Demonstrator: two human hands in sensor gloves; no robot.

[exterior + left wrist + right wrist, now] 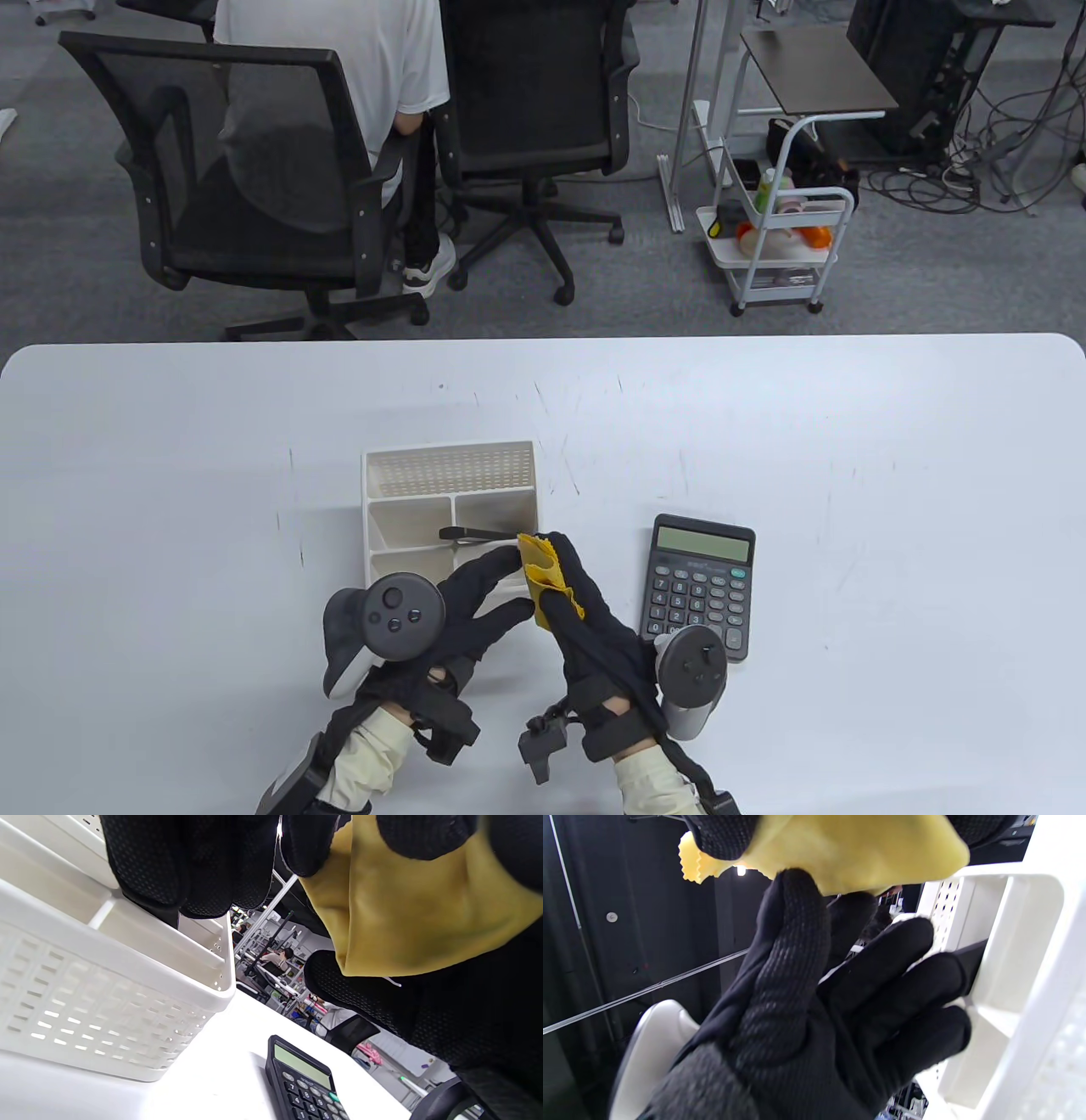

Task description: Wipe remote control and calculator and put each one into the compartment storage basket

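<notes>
The white compartment basket (375, 509) stands at the table's middle. A black remote control (478, 533) lies tilted across its divider, and my left hand (515, 581) grips its near end with the fingertips. In the right wrist view the remote (973, 961) pokes into a compartment past the left fingers (925, 984). My right hand (551, 577) pinches a folded yellow cloth (539, 570) right beside the left thumb. The dark calculator (700, 586) lies flat to the right of the basket, beside my right wrist, with nothing touching it.
Behind the table stand two black office chairs (254, 170), with a person in a white shirt (356, 51) seated at one. A white trolley (780, 246) with small items is at the back right. The basket's perforated wall (106, 1027) fills the left wrist view.
</notes>
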